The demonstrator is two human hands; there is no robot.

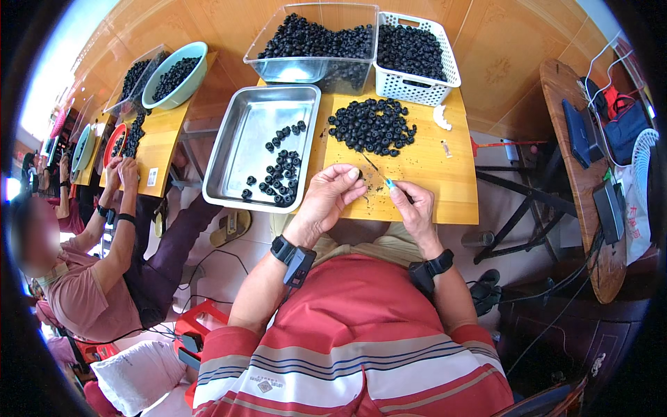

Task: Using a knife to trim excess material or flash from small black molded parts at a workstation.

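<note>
My left hand [325, 199] is closed, thumb and fingers pinching a small round black part [359, 174] over the wooden table. Close beside it, my right hand [415, 210] grips a thin pointed tool [372, 163], with a bit of teal showing at the fingertips. The tool's tip points away from me, toward a pile of black ring-shaped parts [372, 125]. Dark crumbs lie on the wood around both hands. Left of my left hand stands a shallow metal tray [240, 132] with several of the same black parts, mostly at its right side.
A clear plastic bin [306, 69] and a white perforated basket [417, 90], both full of black parts, stand at the table's back. A crumpled white scrap [442, 117] lies at right. Another person [97, 278] works at a table on the left. A wooden board [590, 229] holds bags.
</note>
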